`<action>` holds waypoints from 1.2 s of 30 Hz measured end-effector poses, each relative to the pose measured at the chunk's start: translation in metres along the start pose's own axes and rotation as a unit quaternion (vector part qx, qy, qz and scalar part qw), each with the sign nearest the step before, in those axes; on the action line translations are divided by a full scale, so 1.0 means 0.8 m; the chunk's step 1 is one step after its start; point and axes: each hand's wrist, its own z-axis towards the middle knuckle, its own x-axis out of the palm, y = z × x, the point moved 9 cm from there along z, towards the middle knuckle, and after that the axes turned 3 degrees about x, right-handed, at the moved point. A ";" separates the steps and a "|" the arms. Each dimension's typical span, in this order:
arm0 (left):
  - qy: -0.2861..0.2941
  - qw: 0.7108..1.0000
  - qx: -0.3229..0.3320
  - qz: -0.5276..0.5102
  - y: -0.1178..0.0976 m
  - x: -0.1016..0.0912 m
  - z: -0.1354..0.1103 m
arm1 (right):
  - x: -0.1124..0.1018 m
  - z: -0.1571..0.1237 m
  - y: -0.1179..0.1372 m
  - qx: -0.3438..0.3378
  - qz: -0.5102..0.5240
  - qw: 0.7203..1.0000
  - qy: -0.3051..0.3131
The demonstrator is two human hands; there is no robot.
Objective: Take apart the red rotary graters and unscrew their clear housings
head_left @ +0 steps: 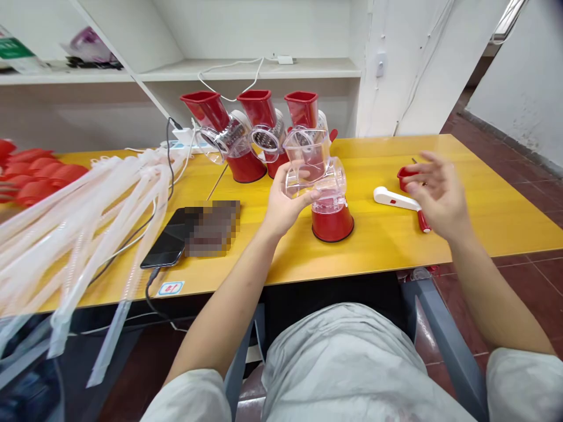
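Note:
My left hand (285, 208) grips the clear plastic housing (313, 164) of a rotary drum grater, which stands over a round red suction base (332, 221). I cannot tell whether housing and base are locked together. My right hand (437, 196) hangs open with its fingers apart, holding nothing. Just below it lies a white crank handle (396, 200) with a red knob, on the yellow table (484, 217). A small red cup-like part (405, 179) sits beyond the handle, partly hidden by my fingers.
Three assembled red-and-clear graters (246, 132) stand at the table's back edge. To the left lie a bundle of translucent plastic strips (88, 223), red parts (35, 176), and a black phone (165, 243) with a cable. A power strip (182, 140) sits behind.

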 end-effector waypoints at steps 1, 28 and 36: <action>-0.003 1.000 -0.006 -0.022 0.004 -0.003 0.001 | 0.034 -0.003 0.011 -0.001 0.027 0.998 0.058; -0.040 0.999 0.033 -0.016 -0.028 -0.035 -0.029 | 0.255 -0.017 0.008 0.018 0.220 0.888 0.404; -0.029 0.993 0.009 -0.117 -0.126 0.061 -0.042 | 0.173 -0.024 0.101 -0.044 0.199 0.954 0.221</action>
